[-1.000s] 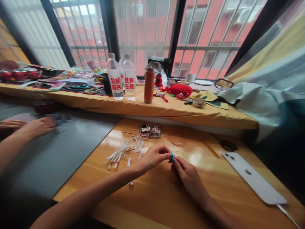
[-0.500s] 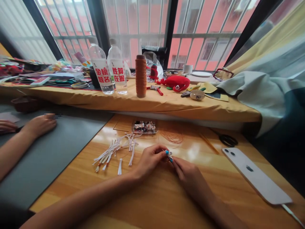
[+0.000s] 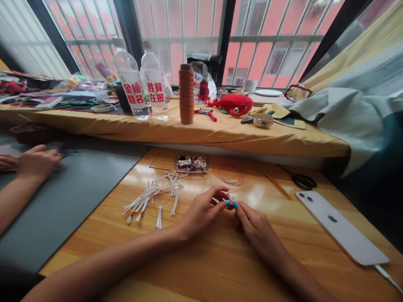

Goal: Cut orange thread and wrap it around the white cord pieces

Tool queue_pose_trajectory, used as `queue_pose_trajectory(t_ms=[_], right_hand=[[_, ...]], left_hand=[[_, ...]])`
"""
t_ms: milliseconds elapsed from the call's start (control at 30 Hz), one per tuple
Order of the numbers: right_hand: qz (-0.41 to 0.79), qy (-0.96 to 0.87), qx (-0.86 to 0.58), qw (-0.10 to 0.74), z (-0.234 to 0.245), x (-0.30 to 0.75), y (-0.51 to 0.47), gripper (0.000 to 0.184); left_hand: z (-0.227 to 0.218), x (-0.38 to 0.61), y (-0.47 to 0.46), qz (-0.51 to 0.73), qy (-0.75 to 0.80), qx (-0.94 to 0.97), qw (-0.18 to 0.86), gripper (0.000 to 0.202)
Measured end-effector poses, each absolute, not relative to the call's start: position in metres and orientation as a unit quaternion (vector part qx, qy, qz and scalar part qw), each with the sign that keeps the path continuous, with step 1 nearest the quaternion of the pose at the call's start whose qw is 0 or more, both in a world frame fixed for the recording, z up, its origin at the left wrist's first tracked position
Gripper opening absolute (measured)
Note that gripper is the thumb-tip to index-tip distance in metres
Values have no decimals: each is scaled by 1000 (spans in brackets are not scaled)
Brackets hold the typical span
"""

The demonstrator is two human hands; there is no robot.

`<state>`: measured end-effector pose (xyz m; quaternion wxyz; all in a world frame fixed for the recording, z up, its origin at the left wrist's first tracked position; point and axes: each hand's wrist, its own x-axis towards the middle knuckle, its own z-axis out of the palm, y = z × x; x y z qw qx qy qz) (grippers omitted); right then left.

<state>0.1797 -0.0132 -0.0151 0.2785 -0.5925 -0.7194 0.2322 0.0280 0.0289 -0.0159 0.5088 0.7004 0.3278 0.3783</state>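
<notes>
Two bare hands: left (image 3: pixel 206 212) and right (image 3: pixel 255 224), thumbs nearly meeting, fingertips pinched narrow on the small, white, strip-like piece.
Small, white, strip-like piece (image 3: pixel 231 198): between both hands, above the glossy wooden table (image 3: pixel 195 272) (its folds are too small to tell).
Pinch: best light and even, one hand steadying, the other adjusting.
Loose, narrow white strips (image 3: pixel 151 195): on the table, beyond the left forearm.

Red 金榜题名 on left bottle (image 3: pixel 131 80), 胜算在握 on right bottle (image 3: pixel 154 82), Apple logo (image 3: pixel 332 218) on white phone (image 3: pixel 341 230)
</notes>
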Motion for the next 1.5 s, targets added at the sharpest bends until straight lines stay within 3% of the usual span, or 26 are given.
queue_pose_trajectory(t_ms=[367,567,833,1000,1233,1500], right_hand=[[187,-760,-554,283,-24,181,-17,32],[209,-757,-549,287,-20,179,-17,31],[399,-599,-576,387,-14,179,-14,37],[403,-595,-563,407,-16,177,-15,29],[420,-577,-559,423,-18,180,-13,27],[440,-480,-575,495,-15,185,-6,28]], left_hand=[[-31,28,27,389,332,803,306,7],[-27,27,25,388,338,805,295,6],[-28,29,25,404,350,783,319,13],[-26,29,25,396,327,791,332,28],[-22,28,26,386,331,788,347,22],[-16,28,29,384,370,766,358,30]])
